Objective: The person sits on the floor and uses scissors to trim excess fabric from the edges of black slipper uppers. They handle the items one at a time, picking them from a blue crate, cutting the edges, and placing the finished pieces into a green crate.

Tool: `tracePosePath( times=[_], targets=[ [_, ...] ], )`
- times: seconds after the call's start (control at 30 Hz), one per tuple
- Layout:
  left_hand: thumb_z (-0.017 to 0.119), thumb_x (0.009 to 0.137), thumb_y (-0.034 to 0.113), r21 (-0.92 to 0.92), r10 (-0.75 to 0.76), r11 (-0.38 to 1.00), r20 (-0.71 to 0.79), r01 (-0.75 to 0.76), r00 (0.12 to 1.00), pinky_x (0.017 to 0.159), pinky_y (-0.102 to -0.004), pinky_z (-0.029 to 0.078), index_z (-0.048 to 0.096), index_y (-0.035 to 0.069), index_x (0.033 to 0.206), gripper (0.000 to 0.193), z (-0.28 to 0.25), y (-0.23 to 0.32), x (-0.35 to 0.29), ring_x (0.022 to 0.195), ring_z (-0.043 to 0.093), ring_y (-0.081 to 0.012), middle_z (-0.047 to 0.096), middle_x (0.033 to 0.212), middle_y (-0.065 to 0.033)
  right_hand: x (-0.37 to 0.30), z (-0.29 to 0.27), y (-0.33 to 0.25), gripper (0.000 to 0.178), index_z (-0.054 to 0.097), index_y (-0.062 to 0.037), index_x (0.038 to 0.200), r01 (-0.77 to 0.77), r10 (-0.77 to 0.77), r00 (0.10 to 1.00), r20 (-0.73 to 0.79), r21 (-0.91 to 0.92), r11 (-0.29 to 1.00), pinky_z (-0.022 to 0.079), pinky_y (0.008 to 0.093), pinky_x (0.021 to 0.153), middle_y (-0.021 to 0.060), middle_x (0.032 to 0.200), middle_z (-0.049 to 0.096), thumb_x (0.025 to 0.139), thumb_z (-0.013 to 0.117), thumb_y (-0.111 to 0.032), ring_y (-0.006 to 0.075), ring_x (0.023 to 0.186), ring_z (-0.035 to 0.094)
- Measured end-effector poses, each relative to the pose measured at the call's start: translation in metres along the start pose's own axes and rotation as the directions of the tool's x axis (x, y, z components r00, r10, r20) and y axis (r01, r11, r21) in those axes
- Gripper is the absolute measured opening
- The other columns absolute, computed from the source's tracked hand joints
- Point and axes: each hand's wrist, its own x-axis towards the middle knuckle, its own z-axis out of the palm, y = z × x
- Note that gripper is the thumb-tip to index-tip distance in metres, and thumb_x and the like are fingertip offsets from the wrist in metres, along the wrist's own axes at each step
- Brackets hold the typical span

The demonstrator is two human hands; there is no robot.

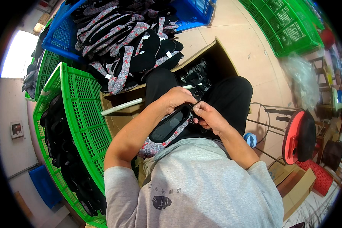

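A shoe [152, 147] with a grey and red floral outside and a black insole lies slanted over my lap. Its far end is between my two hands. My left hand [178, 97] has its fingers closed at the black edge of that end. On the other side of the same end, my right hand [210, 116] pinches with thumb and forefinger, its other fingers curled under. The exact bit between the fingertips is too small to make out. Beyond my hands, an open cardboard box [227, 60] with crumpled dark scraps [197, 76] stands between my knees.
Many similar floral shoes [119, 70] are heaped by a blue crate [62, 36] at the far left. A pale rod [123, 106] crosses the box. Green crates [81, 110] stand at left and far right [283, 30]. A red round-topped stool [292, 136] lies at right.
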Motion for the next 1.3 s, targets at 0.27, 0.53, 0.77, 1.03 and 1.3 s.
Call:
tracePosePath(
  times=[0.27,0.53,0.77,1.03,1.3],
  targets=[
    [0.074,0.081,0.010,-0.016,0.019,1.000,0.007,-0.019,1.000,0.065,-0.0234,0.046,0.068,0.004,0.082,0.009,0.000,-0.002,0.002,0.071,0.059,-0.0114,0.065,0.077,-0.0039,0.002,-0.003,0.006,0.012,0.050,-0.0123,0.102,0.007,-0.007,1.000,-0.017,0.021,1.000,0.022,0.0166,0.040,0.0006,0.074,0.057,0.103,0.052,-0.024,0.0013,0.049,0.034],
    [0.055,0.099,0.015,-0.119,0.260,0.942,-0.337,-0.314,0.905,0.087,-0.0290,0.052,0.057,-0.004,0.129,0.036,0.015,-0.014,-0.004,0.099,0.064,-0.0178,0.064,0.119,-0.0096,-0.003,-0.002,0.029,0.016,0.049,-0.0131,0.106,0.167,-0.129,0.978,-0.162,0.245,0.955,0.025,0.0170,0.042,0.0018,0.081,0.057,0.102,0.055,-0.027,0.0034,0.052,0.037],
    [0.053,0.101,0.020,-0.255,0.197,0.904,-0.463,-0.343,0.864,0.097,-0.0390,0.049,0.051,0.000,0.135,0.040,0.033,-0.015,-0.036,0.114,0.057,-0.0210,0.060,0.126,-0.0114,0.012,-0.008,0.039,0.019,0.053,-0.0123,0.107,0.075,-0.052,0.994,-0.093,0.271,0.960,0.028,0.0177,0.042,-0.0016,0.083,0.055,0.097,0.063,-0.024,0.0042,0.058,0.050],
    [0.062,0.097,0.016,-0.268,0.149,0.937,-0.270,-0.223,0.951,0.086,-0.0302,0.054,0.057,0.002,0.127,0.033,0.013,0.004,-0.060,0.107,0.060,-0.0149,0.063,0.116,-0.0077,0.003,-0.002,0.032,0.044,0.047,-0.0087,0.125,0.230,-0.232,0.972,-0.029,0.291,0.929,0.029,0.0176,0.042,-0.0019,0.077,0.054,0.089,0.072,-0.011,0.0030,0.053,0.043],
    [0.071,0.092,0.016,0.050,0.121,0.992,-0.030,-0.119,0.992,0.074,-0.0224,0.052,0.068,-0.002,0.107,0.024,0.007,0.009,-0.064,0.083,0.063,-0.0081,0.069,0.096,-0.0050,-0.003,-0.003,0.033,0.048,0.046,-0.0104,0.127,0.299,-0.328,0.944,0.047,0.307,0.904,0.029,0.0173,0.044,-0.0027,0.078,0.055,0.088,0.074,-0.012,0.0022,0.051,0.039]
  ],
)
